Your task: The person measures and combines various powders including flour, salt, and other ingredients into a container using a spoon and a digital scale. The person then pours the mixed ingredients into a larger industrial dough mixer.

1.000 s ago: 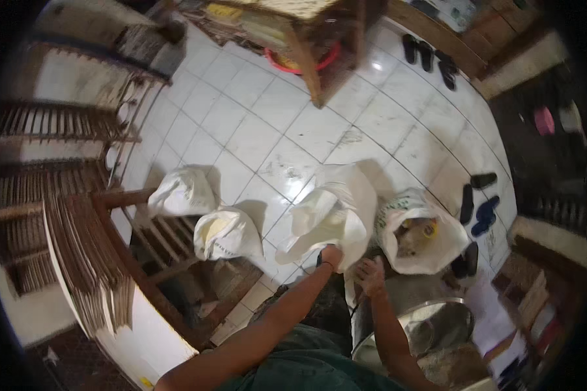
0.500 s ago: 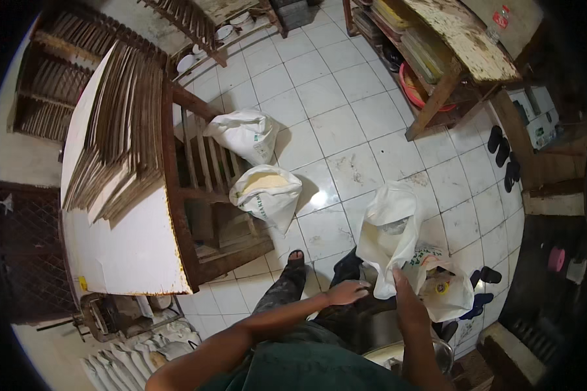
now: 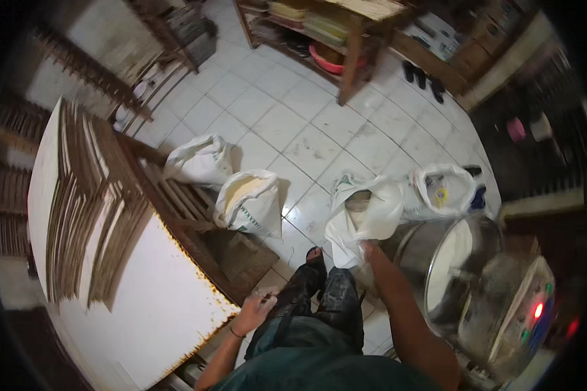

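Note:
My right hand [image 3: 372, 251] grips the gathered near edge of a white woven sack [image 3: 378, 218] standing on the floor in front of me. The sack's mouth gapes, and a dim pale interior shows; what lies deep in it is hard to make out. My left hand [image 3: 254, 311], with a dark band at the wrist, hangs beside the corner of the white-topped table [image 3: 156, 300]. Its fingers are apart and loosely bent, with nothing visible in them. To the right of the gripped sack stands another white sack [image 3: 466, 195] with a clear plastic and yellow item inside.
A steel mixing bowl [image 3: 414, 257] and a machine with a lit red light [image 3: 538, 310] are close on my right. Left of centre stand two more sacks, one holding pale yellow grain or powder [image 3: 241, 194]. Stacked boards [image 3: 91, 215] cover part of the table. A wooden shelf [image 3: 349, 65] is farther off.
The view has swung right, bringing the bowl and machine into sight. My left hand has moved away from the sack toward the table corner. My right hand stays on the sack.

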The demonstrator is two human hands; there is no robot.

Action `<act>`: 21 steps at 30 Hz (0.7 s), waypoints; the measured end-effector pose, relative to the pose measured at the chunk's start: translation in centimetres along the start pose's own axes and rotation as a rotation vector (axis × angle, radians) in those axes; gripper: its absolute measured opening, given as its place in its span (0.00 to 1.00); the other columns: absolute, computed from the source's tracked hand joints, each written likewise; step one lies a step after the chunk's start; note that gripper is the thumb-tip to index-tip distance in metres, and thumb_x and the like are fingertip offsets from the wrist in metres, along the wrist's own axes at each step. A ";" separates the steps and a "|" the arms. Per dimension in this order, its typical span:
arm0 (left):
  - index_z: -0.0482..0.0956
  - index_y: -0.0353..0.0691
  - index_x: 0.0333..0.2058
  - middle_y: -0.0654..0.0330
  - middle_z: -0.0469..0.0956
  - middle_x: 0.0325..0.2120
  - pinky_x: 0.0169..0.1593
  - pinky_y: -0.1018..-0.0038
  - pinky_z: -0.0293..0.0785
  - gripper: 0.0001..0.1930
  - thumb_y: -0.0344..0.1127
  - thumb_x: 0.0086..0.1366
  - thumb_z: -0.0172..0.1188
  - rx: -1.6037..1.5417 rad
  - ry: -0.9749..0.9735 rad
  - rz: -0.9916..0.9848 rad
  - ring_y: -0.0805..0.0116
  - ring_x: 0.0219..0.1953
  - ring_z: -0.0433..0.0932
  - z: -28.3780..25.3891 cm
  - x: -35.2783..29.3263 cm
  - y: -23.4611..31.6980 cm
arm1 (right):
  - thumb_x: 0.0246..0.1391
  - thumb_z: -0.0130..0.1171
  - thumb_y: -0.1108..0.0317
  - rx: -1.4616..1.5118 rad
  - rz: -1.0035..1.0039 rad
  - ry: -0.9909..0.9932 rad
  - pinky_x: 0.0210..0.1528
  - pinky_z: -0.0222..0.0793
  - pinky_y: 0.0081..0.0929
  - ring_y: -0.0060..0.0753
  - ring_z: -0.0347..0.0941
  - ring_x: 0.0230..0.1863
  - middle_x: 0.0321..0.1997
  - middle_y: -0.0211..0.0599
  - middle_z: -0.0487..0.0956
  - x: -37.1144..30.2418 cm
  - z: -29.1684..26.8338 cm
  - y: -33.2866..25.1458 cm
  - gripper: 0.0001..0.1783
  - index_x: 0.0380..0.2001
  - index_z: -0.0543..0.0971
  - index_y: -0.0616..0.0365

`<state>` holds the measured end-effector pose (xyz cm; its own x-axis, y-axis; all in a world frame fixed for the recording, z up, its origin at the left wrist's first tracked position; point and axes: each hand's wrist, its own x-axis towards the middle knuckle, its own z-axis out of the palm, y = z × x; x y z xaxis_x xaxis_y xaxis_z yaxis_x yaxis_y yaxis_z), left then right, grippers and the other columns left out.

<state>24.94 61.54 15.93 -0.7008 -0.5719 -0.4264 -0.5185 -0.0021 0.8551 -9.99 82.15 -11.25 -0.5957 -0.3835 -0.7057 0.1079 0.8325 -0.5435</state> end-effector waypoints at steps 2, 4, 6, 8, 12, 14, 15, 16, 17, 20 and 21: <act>0.71 0.36 0.41 0.52 0.74 0.36 0.44 0.72 0.67 0.13 0.34 0.59 0.50 0.065 -0.003 0.023 0.62 0.39 0.73 -0.2 -3.1 0.9 | 0.49 0.50 0.63 -0.071 -0.027 0.010 0.36 0.67 0.34 0.35 0.72 0.34 0.33 0.37 0.76 -2.4 3.0 0.5 0.13 0.36 0.73 0.60; 0.70 0.35 0.42 0.53 0.74 0.38 0.45 0.73 0.66 0.14 0.35 0.60 0.49 -0.038 -0.079 -0.044 0.64 0.40 0.73 0.0 -6.1 0.1 | 0.49 0.50 0.63 -0.134 -0.048 0.042 0.36 0.67 0.33 0.34 0.72 0.34 0.32 0.37 0.76 -5.3 5.4 1.4 0.13 0.35 0.73 0.60; 0.70 0.35 0.43 0.55 0.74 0.38 0.45 0.74 0.66 0.14 0.35 0.60 0.49 -0.047 -0.093 0.003 0.67 0.40 0.73 0.2 -8.7 -1.6 | 0.49 0.50 0.64 -0.201 -0.078 0.068 0.35 0.67 0.33 0.34 0.73 0.33 0.32 0.37 0.76 -8.1 7.5 2.3 0.12 0.35 0.73 0.59; 0.71 0.36 0.42 0.56 0.75 0.38 0.44 0.75 0.66 0.13 0.34 0.60 0.49 -0.154 -0.177 0.015 0.69 0.40 0.73 0.1 -10.6 -2.3 | 0.48 0.50 0.64 -0.250 -0.098 0.103 0.35 0.67 0.32 0.33 0.73 0.33 0.32 0.36 0.76 -11.4 9.3 3.7 0.12 0.34 0.73 0.59; 0.71 0.33 0.41 0.59 0.75 0.35 0.43 0.77 0.66 0.12 0.31 0.60 0.47 -0.072 -0.301 0.191 0.71 0.37 0.72 -0.7 -12.5 -2.7 | 0.48 0.51 0.65 -0.373 -0.161 0.169 0.34 0.68 0.31 0.32 0.73 0.32 0.31 0.35 0.76 -19.9 14.5 7.5 0.11 0.33 0.74 0.59; 0.71 0.31 0.41 0.58 0.74 0.35 0.41 0.78 0.66 0.12 0.31 0.60 0.46 -0.160 -0.367 0.133 0.71 0.36 0.72 -1.0 -12.8 -1.9 | 0.47 0.51 0.66 -0.407 -0.257 0.260 0.34 0.68 0.31 0.32 0.73 0.32 0.30 0.35 0.76 -25.4 17.9 8.7 0.10 0.32 0.74 0.59; 0.71 0.31 0.41 0.58 0.74 0.35 0.41 0.78 0.66 0.12 0.31 0.60 0.46 -0.138 -0.411 0.162 0.71 0.36 0.72 -1.6 -12.6 -1.9 | 0.44 0.52 0.67 -0.232 -0.269 0.316 0.36 0.67 0.32 0.35 0.72 0.34 0.32 0.38 0.76 -29.1 19.1 8.1 0.12 0.34 0.74 0.58; 0.71 0.31 0.40 0.59 0.74 0.35 0.40 0.79 0.66 0.12 0.30 0.61 0.45 -0.234 -0.365 0.149 0.72 0.35 0.72 -1.4 -12.2 -1.9 | 0.41 0.53 0.69 -0.050 -0.287 0.393 0.39 0.66 0.32 0.39 0.71 0.37 0.35 0.40 0.75 -33.5 19.5 7.1 0.14 0.36 0.74 0.58; 0.71 0.31 0.40 0.59 0.74 0.35 0.39 0.79 0.67 0.12 0.30 0.61 0.45 -0.325 -0.350 0.116 0.73 0.35 0.72 -0.9 -12.1 -2.8 | 0.38 0.54 0.70 0.075 -0.296 0.460 0.41 0.66 0.33 0.43 0.71 0.39 0.37 0.43 0.75 -37.7 20.4 6.6 0.17 0.37 0.73 0.57; 0.67 0.32 0.42 0.61 0.73 0.33 0.36 0.80 0.66 0.11 0.29 0.61 0.45 -0.477 -0.459 -0.030 0.75 0.33 0.71 2.1 -11.1 -7.1 | 0.33 0.61 0.59 -0.097 -0.255 0.573 0.48 0.64 0.32 0.45 0.69 0.44 0.41 0.47 0.74 -48.1 23.4 8.5 0.27 0.39 0.73 0.60; 0.66 0.33 0.43 0.61 0.72 0.31 0.34 0.80 0.66 0.11 0.27 0.60 0.45 -0.398 -0.457 -0.041 0.76 0.33 0.70 3.4 -11.6 -7.7 | 0.30 0.62 0.57 -0.081 -0.267 0.558 0.50 0.61 0.34 0.45 0.68 0.46 0.42 0.47 0.73 -51.3 24.3 9.1 0.29 0.40 0.73 0.58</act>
<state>35.40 70.96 13.23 -0.8694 -0.1548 -0.4692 -0.3882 -0.3735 0.8425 40.94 99.63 8.99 -0.9221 -0.3343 -0.1947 -0.1498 0.7726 -0.6170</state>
